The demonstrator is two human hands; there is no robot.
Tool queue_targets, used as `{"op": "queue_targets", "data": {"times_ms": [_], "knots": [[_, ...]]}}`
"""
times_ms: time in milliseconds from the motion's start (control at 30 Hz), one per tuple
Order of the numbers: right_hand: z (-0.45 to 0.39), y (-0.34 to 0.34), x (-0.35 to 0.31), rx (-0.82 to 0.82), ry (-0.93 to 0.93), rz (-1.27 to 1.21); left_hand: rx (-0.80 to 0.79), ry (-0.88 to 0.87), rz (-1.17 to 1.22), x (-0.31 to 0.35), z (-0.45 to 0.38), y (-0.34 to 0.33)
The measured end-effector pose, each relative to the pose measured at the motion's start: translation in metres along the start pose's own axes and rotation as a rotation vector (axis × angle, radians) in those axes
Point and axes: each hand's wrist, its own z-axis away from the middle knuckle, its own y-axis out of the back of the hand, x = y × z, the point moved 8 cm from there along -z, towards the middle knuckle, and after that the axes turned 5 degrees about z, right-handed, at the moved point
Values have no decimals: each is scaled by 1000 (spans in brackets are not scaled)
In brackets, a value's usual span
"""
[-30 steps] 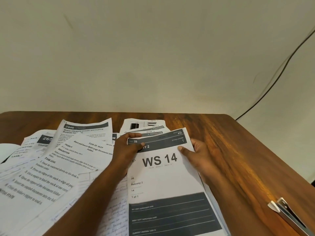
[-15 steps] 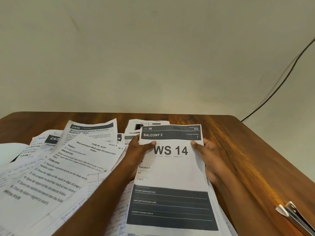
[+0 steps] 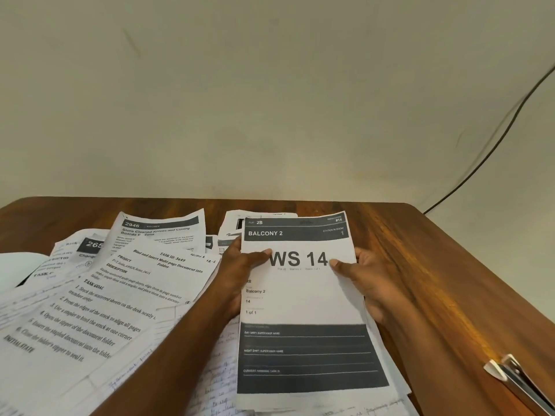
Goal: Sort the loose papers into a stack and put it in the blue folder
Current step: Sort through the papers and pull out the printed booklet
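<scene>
Risk of lower sheets fanning out: white printed "WS 14" paper bundle (image 3: 303, 298) pinched at both edges by left hand (image 3: 237, 274) and right hand (image 3: 365, 280), grip light, edges uneven.

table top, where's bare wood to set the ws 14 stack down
Bare wood on the table lies right of the WS 14 stack, between the right hand and the stapler at the near right edge. A thinner strip runs along the far edge by the wall. Left of the left hand, loose papers overlap: crowded.
</scene>
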Motion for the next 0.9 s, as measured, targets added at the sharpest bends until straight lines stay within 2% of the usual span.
{"op": "queue_targets", "data": {"times_ms": [100,200,333,500,733,900], "knots": [[-6,6,3,80,-33,-58,-91,81,63,-4,9,-11],[-8,10,7,90,-85,-81,-127,135,36,-11,11,-15],[-3,9,4,36,-89,-70,-97,168,-4,-14,11,-13],[2,10,0,-18,-48,68,-48,153,3,-12,11,-11],[1,-1,4,-4,-95,4,-68,208,42,-3,18,-17],[5,-6,6,-49,-150,-53,-58,215,-92,5,22,-10]]}}
